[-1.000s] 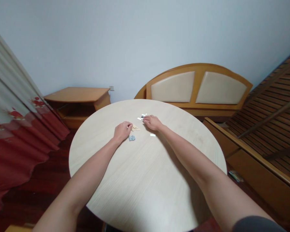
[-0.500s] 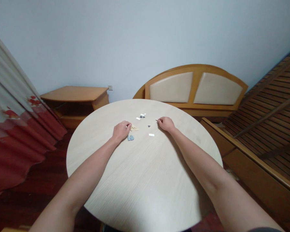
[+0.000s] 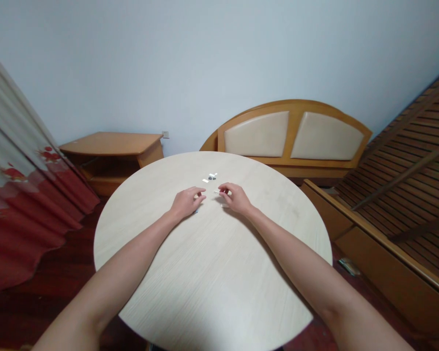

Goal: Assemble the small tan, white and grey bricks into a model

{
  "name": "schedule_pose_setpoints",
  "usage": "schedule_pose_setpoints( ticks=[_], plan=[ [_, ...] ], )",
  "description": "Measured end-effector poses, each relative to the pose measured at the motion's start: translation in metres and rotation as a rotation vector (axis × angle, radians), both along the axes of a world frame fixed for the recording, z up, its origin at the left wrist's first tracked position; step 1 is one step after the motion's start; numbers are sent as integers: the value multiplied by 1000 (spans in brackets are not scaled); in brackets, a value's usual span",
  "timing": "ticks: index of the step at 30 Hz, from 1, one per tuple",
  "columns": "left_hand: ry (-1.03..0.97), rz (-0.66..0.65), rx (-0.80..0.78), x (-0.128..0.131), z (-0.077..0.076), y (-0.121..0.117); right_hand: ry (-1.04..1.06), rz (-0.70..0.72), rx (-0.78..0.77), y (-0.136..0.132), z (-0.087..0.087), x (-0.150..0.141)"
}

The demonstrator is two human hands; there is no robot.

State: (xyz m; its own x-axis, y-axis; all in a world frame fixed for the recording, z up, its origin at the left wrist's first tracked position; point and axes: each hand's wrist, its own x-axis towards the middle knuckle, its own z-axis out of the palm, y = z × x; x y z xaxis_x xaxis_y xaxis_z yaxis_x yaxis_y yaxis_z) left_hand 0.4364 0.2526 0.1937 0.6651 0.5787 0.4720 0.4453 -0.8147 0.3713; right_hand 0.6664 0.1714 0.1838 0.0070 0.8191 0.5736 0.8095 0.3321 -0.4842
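Observation:
My left hand (image 3: pixel 186 203) rests on the round pale table (image 3: pixel 212 278) with its fingers pinched together; what they hold is hidden. A sliver of a blue-grey piece (image 3: pixel 196 212) shows under that hand. Just to its right, my right hand (image 3: pixel 235 197) pinches a small white piece (image 3: pixel 217 192) at its fingertips. The two hands' fingertips are a short gap apart. Beyond them lie a few small white and dark pieces (image 3: pixel 209 178) on the table.
A wooden side table (image 3: pixel 113 146) stands at the back left by a red and white curtain (image 3: pixel 18 195). A padded headboard (image 3: pixel 292 136) leans on the wall behind. A slatted bed frame (image 3: pixel 406 180) runs along the right.
My right hand has come back left with a small white piece, close to my left hand. My left hand has lifted its fingertips and now covers the tan pieces. The view has shifted a little.

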Motion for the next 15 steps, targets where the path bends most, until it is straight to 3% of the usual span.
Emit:
schedule_pose_setpoints(
  ticks=[5,10,15],
  plan=[
    [6,-89,1,3,0,-4,-19,105,21,-2,-3,-27],
    [-1,-90,-7,4,-2,-3,-46,88,41,-3,-6,-30],
    [-7,-92,13,5,-2,-3,-207,75,-11,-3,-6,-29]
  ],
)
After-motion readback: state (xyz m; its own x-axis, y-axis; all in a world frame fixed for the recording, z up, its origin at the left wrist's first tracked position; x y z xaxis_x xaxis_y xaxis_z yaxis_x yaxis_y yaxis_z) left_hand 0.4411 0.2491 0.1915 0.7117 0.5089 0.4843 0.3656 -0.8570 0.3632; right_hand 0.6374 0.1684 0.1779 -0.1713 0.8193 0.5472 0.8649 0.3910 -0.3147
